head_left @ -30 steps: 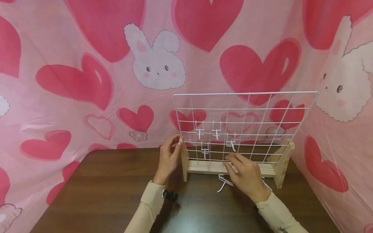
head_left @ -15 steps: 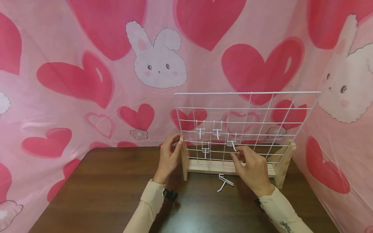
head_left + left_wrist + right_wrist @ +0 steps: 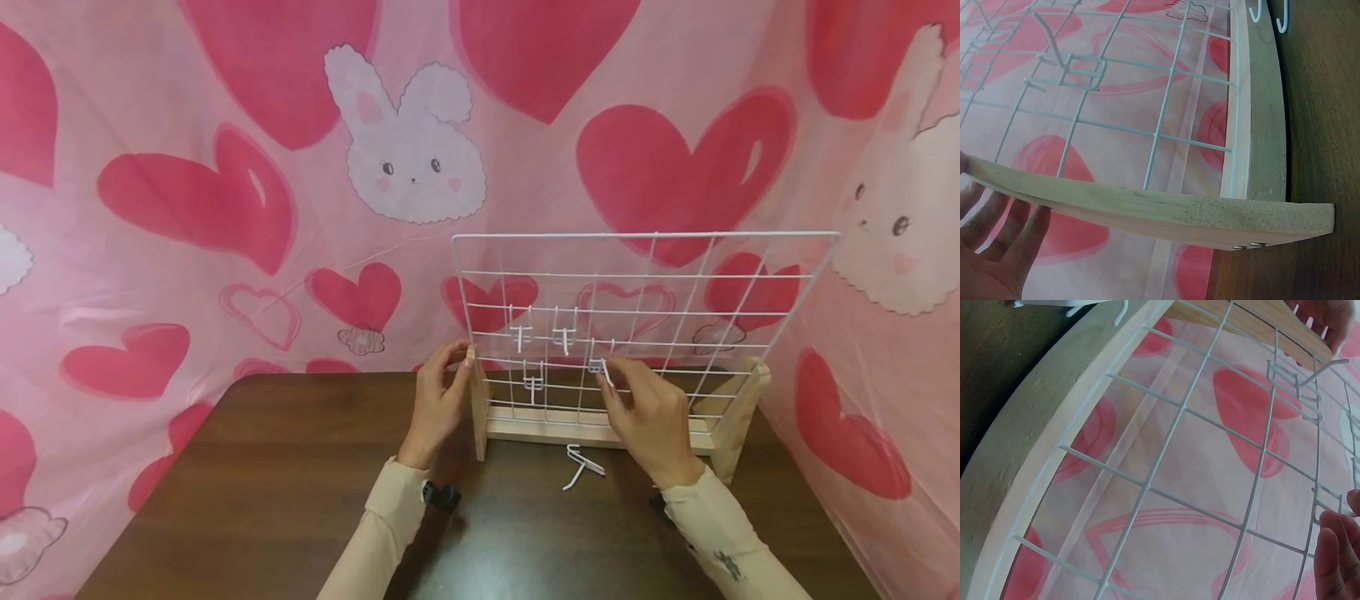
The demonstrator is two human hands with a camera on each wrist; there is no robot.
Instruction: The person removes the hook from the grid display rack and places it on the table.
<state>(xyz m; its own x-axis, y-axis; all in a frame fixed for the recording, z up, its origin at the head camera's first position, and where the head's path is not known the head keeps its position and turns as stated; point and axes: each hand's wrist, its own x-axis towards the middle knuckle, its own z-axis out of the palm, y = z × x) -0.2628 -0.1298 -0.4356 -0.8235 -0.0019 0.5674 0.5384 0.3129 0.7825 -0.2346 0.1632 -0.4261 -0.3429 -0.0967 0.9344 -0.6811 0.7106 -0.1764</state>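
A white wire grid (image 3: 645, 235) stands in a light wooden stand, its base bar (image 3: 551, 430) low along the front. At the top of the stand's left wooden side piece (image 3: 480, 421), my left hand (image 3: 437, 404) grips with the thumb in front and fingers on the outer face. My right hand (image 3: 648, 412) pinches a white wire hook (image 3: 597, 365) hanging on the grid, between thumb and index finger. More hooks hang nearby: an upper left hook (image 3: 521, 335), an upper middle hook (image 3: 565, 337) and a lower left hook (image 3: 533, 380).
One loose white hook (image 3: 573, 479) lies on the dark wooden table (image 3: 300, 467) in front of the base bar. The stand's right side piece (image 3: 738, 421) rises beyond my right hand. A pink cloth (image 3: 225, 100) with hearts and rabbits surrounds the table behind and at the right.
My right hand has risen from the lower wires to the hook on the grid and now pinches it. My left hand keeps its grip. The head view has shifted slightly.
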